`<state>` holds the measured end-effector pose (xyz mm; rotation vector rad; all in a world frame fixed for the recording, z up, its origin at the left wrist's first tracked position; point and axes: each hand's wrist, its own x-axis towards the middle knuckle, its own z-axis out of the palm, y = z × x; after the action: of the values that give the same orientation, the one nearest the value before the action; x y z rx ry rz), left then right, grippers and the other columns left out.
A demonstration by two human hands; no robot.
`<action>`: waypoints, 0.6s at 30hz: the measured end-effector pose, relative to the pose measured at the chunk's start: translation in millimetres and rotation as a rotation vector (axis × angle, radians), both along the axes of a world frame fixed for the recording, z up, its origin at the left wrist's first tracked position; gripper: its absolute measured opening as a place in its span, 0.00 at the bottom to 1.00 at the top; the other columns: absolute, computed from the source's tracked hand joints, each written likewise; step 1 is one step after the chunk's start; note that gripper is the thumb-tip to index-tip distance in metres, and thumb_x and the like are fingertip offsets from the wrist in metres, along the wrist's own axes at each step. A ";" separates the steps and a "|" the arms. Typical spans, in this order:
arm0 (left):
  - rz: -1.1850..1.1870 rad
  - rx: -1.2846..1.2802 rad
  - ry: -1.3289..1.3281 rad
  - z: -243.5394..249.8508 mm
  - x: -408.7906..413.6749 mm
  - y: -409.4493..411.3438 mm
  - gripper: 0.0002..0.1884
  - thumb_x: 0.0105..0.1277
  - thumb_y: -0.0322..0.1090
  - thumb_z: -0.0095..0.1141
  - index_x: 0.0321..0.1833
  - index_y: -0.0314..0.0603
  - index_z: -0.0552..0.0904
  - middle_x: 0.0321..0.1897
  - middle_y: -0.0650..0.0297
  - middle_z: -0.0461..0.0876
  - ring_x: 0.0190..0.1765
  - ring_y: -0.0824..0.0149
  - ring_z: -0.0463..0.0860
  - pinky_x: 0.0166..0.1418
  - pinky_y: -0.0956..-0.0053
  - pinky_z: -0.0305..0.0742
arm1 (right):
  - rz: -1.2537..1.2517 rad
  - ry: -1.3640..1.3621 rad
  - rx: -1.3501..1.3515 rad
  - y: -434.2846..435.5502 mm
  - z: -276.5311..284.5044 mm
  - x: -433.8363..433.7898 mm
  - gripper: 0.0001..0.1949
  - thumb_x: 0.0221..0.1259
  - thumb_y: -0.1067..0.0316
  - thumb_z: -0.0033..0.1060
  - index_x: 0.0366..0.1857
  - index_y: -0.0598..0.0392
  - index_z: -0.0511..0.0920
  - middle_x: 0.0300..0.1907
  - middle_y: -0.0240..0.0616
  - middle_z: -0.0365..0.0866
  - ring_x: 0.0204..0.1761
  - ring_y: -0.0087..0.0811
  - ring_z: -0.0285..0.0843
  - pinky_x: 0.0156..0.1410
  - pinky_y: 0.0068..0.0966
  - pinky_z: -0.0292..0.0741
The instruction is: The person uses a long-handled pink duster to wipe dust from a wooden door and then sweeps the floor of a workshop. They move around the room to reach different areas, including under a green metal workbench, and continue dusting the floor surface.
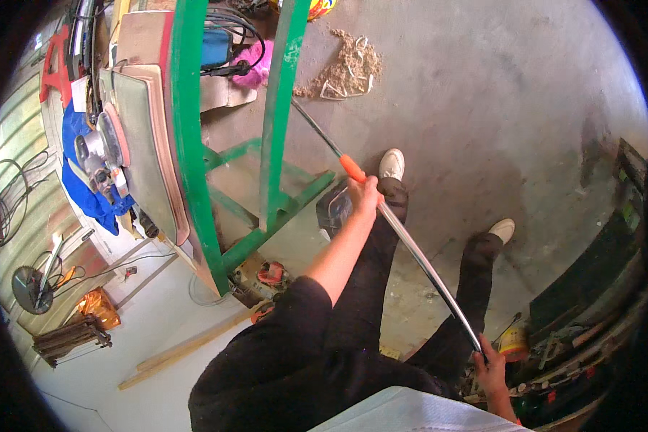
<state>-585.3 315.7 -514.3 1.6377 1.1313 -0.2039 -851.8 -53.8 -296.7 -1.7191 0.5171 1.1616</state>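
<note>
My left hand (363, 195) is closed around a long metal pole (421, 254), just at its orange plastic collar (352, 167). Lower down, my right hand (490, 364) grips the pole's dark near end. The pole slants across in front of my legs, and its far end passes behind a green leg of a metal frame (272, 135), so its head is hidden. Beyond that leg is a fluffy pink thing (252, 65); whether it joins the pole, I cannot tell. A heap of sawdust-like debris (351, 67) with white strips lies on the concrete floor (464, 108) close by.
The green frame stands to the left, with sanding sheets or boards (146, 140) and a sander (105, 146) beside it. Wooden strips (189, 345) and a circular saw blade (32, 290) lie at left. A dark bag-like object (335, 205) rests near my foot. Clutter surrounds a yellow bucket (513, 345) at lower right.
</note>
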 end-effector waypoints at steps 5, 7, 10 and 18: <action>0.026 0.151 0.071 -51.9 45.6 53.0 0.11 0.52 0.27 0.57 0.35 0.40 0.69 0.22 0.65 0.71 0.19 0.67 0.72 0.18 0.71 0.72 | 0.018 0.045 0.032 42.6 -25.6 79.1 0.23 0.59 0.72 0.60 0.60 0.54 0.72 0.35 0.55 0.80 0.32 0.49 0.80 0.39 0.31 0.74; -0.039 0.179 0.104 -63.5 70.7 79.4 0.16 0.51 0.27 0.54 0.42 0.34 0.67 0.25 0.60 0.70 0.16 0.64 0.73 0.16 0.70 0.73 | -0.041 -0.099 0.053 61.7 -50.7 93.0 0.21 0.59 0.71 0.59 0.59 0.54 0.74 0.34 0.56 0.80 0.32 0.47 0.81 0.39 0.30 0.74; -0.008 0.125 0.043 -88.1 101.0 101.9 0.15 0.51 0.26 0.54 0.42 0.33 0.67 0.24 0.60 0.71 0.15 0.64 0.72 0.16 0.70 0.72 | -0.066 -0.119 0.086 79.8 -97.5 109.8 0.21 0.60 0.72 0.58 0.59 0.55 0.74 0.36 0.55 0.80 0.34 0.42 0.81 0.42 0.29 0.74; 0.095 0.319 0.019 -162.2 162.0 173.6 0.18 0.53 0.25 0.56 0.46 0.31 0.67 0.30 0.54 0.75 0.20 0.61 0.77 0.20 0.68 0.75 | 0.013 -0.269 0.148 129.3 -247.1 169.2 0.21 0.59 0.69 0.60 0.58 0.53 0.75 0.25 0.58 0.75 0.24 0.51 0.75 0.35 0.33 0.74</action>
<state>-423.3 489.3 -676.5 1.8566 1.3031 0.0250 -682.6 75.5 -543.8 -1.7178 0.2494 0.9339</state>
